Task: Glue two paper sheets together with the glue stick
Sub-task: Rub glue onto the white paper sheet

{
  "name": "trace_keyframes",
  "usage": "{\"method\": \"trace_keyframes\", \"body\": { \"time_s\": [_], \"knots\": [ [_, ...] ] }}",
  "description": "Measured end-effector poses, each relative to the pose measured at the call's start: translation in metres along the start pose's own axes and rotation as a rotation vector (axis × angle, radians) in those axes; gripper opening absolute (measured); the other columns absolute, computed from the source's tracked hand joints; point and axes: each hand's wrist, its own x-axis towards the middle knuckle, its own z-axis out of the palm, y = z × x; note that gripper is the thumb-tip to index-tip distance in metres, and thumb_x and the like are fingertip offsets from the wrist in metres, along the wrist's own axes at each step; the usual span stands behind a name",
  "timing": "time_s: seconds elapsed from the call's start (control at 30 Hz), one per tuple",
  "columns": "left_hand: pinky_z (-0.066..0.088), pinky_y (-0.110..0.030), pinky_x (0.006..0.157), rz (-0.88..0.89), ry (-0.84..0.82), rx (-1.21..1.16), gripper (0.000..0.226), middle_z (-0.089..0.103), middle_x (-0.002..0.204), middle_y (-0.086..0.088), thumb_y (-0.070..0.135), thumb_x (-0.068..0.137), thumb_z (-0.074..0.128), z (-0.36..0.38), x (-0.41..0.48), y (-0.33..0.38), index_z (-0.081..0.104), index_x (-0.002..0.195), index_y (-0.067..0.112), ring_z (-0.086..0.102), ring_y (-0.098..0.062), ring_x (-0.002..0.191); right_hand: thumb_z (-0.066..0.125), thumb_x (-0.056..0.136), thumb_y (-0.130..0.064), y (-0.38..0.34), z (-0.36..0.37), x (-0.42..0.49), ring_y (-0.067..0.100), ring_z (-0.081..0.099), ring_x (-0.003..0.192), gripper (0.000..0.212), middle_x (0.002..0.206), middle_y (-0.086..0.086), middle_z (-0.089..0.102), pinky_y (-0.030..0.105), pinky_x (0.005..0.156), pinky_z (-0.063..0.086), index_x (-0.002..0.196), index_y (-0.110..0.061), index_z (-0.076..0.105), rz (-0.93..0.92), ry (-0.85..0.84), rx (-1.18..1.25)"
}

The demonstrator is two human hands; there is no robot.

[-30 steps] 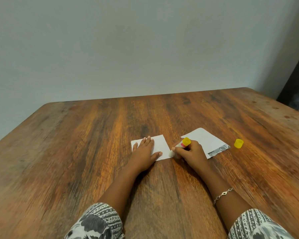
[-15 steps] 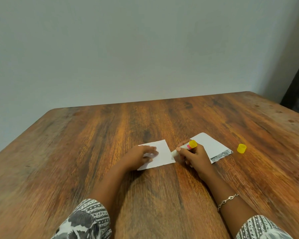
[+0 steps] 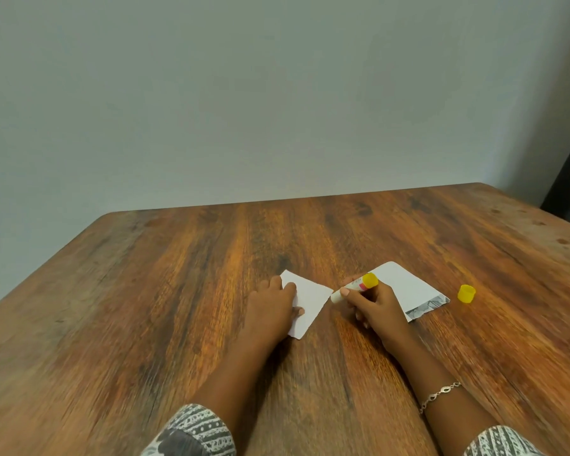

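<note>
Wooden table against a plain grey wall; all items lie around the middle of the surface, somewhat toward its right edge. Small white sheet sits under the left hand, whose fingers and thumb lie on the sheet's left part, pressing it down and wrapped round nothing. Right hand grips the glue stick, fingers curled round the barrel, white tip at the sheet's right corner; contact cannot be confirmed. Larger sheet, with a printed strip along 1 edge, lies just behind the right hand. Yellow cap stands apart, nearer the right edge.

Change noted: within the last 1 s the small sheet has turned from square-on to corner-on, and the left hand has shifted from its top to its left side. Judgement: the sheet is being repositioned so another edge can take glue; the 2 sheets are not yet joined.
</note>
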Motion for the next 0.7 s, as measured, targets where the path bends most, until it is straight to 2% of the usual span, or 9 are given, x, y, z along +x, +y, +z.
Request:
{"method": "trace_keyframes", "body": {
  "time_s": [0.13,0.27,0.37,0.57,0.7],
  "knots": [
    [0.042,-0.034,0.089,-0.074,0.079,0.034,0.05,0.045,0.135,-0.008,0.048,0.091,0.043,0.008,-0.004,0.008,0.035,0.131,0.017,0.044,-0.023,0.116,0.06,0.086,-0.026,0.002,0.003,0.003,0.012,0.055,0.066,0.023,0.094,0.005,0.066,0.019,0.049,0.04,0.107,-0.017,0.061,-0.011,0.031,0.003],
    [0.041,-0.035,0.088,-0.075,0.115,0.038,0.046,0.045,0.132,-0.009,0.048,0.092,0.038,0.012,-0.006,0.009,0.037,0.128,0.02,0.044,-0.024,0.115,0.061,0.085,-0.024,0.0,0.009,0.008,0.012,0.059,0.059,0.01,0.079,0.001,0.068,0.017,0.044,0.043,0.094,-0.026,0.063,-0.08,0.042,-0.049],
    [0.041,-0.035,0.087,-0.071,0.128,0.032,0.045,0.045,0.131,-0.009,0.049,0.092,0.037,0.014,-0.006,0.009,0.038,0.127,0.021,0.044,-0.024,0.114,0.06,0.086,-0.02,0.0,0.013,0.016,0.012,0.06,0.057,0.011,0.071,-0.002,0.066,0.016,0.045,0.046,0.096,-0.023,0.064,-0.108,0.039,-0.079],
    [0.041,-0.034,0.088,-0.071,0.136,0.005,0.045,0.046,0.132,-0.007,0.051,0.092,0.037,0.017,-0.006,0.006,0.04,0.126,0.023,0.044,-0.022,0.115,0.06,0.086,-0.019,0.001,0.02,0.032,0.014,0.061,0.058,0.006,0.073,0.004,0.067,0.018,0.047,0.048,0.09,-0.024,0.061,-0.114,0.042,-0.135],
    [0.041,-0.034,0.088,-0.072,0.137,0.009,0.045,0.046,0.131,-0.008,0.051,0.091,0.037,0.017,-0.006,0.006,0.042,0.126,0.023,0.044,-0.022,0.114,0.061,0.085,-0.02,-0.001,0.022,0.036,0.01,0.061,0.056,0.02,0.067,-0.005,0.065,0.009,0.043,0.046,0.075,-0.035,0.055,-0.146,0.051,-0.165]
  ]
}}
